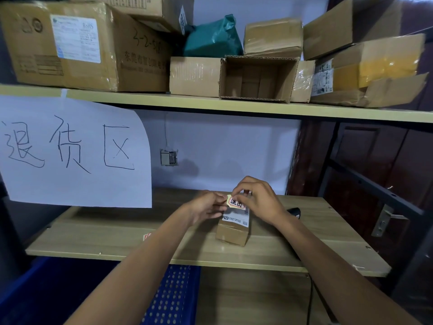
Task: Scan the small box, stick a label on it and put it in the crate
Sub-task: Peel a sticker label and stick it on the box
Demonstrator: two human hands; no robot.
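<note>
A small brown cardboard box with a white shipping label stands on the wooden shelf. Just above its top I hold a small sticker label, red-bordered with black handwriting. My left hand pinches the sticker's left edge. My right hand pinches its top edge, fingers curled over the box's far end. A blue perforated crate sits below the shelf's front edge, partly hidden by my left forearm.
A black barcode scanner lies behind my right wrist, its cable hanging off the shelf. More red-edged stickers peek out beside my left forearm. A large handwritten paper sign hangs at left. Cardboard boxes crowd the upper shelf.
</note>
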